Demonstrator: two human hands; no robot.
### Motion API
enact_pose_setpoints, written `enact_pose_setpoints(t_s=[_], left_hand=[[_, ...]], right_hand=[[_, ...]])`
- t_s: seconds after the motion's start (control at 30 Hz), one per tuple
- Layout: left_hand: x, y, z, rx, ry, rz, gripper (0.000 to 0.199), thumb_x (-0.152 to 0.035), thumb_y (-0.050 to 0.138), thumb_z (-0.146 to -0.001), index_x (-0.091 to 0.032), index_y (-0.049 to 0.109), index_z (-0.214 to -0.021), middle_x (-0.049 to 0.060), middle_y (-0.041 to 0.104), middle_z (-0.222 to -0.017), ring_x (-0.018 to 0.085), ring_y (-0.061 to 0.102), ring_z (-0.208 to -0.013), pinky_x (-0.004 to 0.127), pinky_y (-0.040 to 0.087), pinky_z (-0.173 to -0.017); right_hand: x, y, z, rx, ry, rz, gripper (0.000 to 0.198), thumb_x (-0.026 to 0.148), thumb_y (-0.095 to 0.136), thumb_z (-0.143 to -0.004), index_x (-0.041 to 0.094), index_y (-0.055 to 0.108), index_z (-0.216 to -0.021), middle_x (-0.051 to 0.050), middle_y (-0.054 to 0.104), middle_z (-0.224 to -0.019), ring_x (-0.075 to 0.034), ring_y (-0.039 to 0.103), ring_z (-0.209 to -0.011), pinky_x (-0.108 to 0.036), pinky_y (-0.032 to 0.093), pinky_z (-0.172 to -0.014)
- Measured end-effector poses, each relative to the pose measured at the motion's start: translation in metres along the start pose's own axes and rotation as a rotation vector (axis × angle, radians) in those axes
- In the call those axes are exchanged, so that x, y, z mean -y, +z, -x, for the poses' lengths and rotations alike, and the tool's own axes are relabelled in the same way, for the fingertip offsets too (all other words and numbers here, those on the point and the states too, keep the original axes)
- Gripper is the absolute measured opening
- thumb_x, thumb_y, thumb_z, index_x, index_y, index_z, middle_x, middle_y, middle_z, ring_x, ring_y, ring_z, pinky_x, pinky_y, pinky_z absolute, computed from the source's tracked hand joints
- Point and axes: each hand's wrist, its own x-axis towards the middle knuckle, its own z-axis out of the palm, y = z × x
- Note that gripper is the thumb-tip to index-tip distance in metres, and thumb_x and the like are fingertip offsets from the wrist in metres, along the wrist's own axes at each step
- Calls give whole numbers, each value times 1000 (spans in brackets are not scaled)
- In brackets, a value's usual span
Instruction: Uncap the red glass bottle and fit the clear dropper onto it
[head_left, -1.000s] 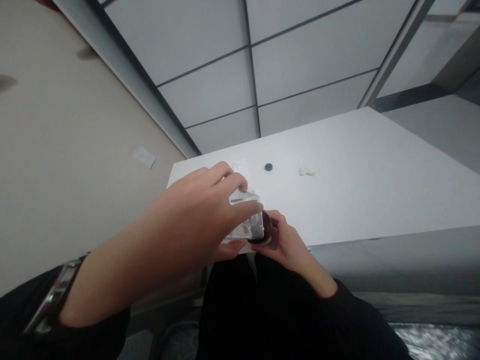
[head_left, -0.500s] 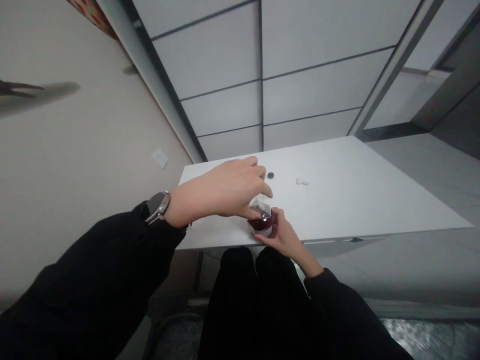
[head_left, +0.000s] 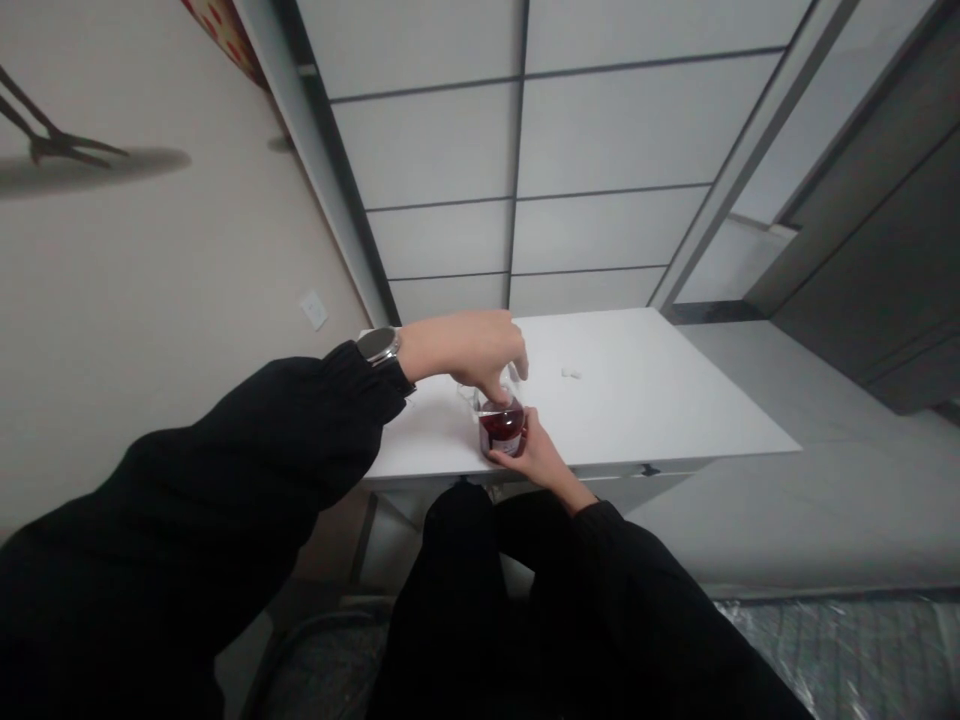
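Observation:
A clear glass bottle (head_left: 502, 428) with dark red liquid and a pale label stands near the front edge of the white table (head_left: 645, 410). My right hand (head_left: 538, 452) wraps round its lower right side, thumb in front. Over the bottle's top curls my left hand (head_left: 484, 352), wearing a watch (head_left: 379, 345), with thumb and fingers closed round the mouth. A clear or whitish piece shows under those fingers; I cannot make out what it is.
Small white bits (head_left: 571, 373) lie on the table right of my left hand. A drawer handle (head_left: 649, 470) shows below the front edge. A wall with a switch plate (head_left: 313, 310) stands at left, a panelled sliding door (head_left: 585, 140) behind the table.
The camera view has shifted. My left fingers have closed in lower over the bottle's top, while my right hand keeps its hold. The small dark disc on the table is no longer visible.

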Motion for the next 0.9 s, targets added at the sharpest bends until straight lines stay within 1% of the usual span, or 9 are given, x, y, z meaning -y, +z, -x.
enact_pose_setpoints(t_s=[0.13, 0.33, 0.47, 0.6, 0.7, 0.9], left_hand=[[-1, 0, -5, -6, -17, 14, 50, -44, 83, -81, -22, 82, -126, 13, 83, -107, 30, 67, -105, 35, 47, -86], [1, 1, -6, 23, -17, 4, 50, -46, 80, -85, -20, 81, -128, 13, 84, -110, 29, 70, -101, 34, 47, -84], [1, 0, -7, 34, 0, 13, 51, -44, 80, -86, -18, 80, -130, 14, 84, -113, 30, 71, -104, 35, 47, -86], [0, -1, -8, 35, -15, 19, 50, -41, 80, -86, -17, 80, -130, 14, 84, -112, 30, 71, -104, 35, 47, -83], [-1, 0, -8, 33, -17, 30, 50, -42, 79, -85, -18, 80, -129, 14, 84, -115, 30, 71, -105, 34, 47, -83], [1, 3, -6, 0, -33, 86, 49, -39, 81, -83, -17, 81, -127, 14, 84, -113, 32, 72, -105, 35, 47, -85]], right_hand=[[2, -1, -1, 6, 6, 35, 65, 51, 84, -74, 23, 45, -118, -11, 70, -112, -31, 69, -106, -47, 56, -94], [3, -1, -2, 11, 8, 73, 63, 53, 81, -75, 22, 47, -118, -11, 69, -110, -32, 68, -106, -47, 56, -92], [2, -2, -2, 15, 11, 76, 64, 52, 81, -75, 21, 48, -119, -12, 69, -112, -32, 67, -107, -48, 55, -93], [1, -2, -2, 24, 14, 83, 66, 52, 84, -74, 21, 48, -120, -11, 68, -112, -32, 67, -107, -47, 55, -95], [1, -3, -3, 31, 13, 90, 66, 52, 84, -74, 21, 48, -120, -11, 68, -114, -32, 66, -108, -48, 54, -96], [-1, -2, -4, 38, 11, 88, 67, 52, 84, -74, 19, 48, -121, -14, 66, -120, -33, 66, -112, -50, 53, -100]])
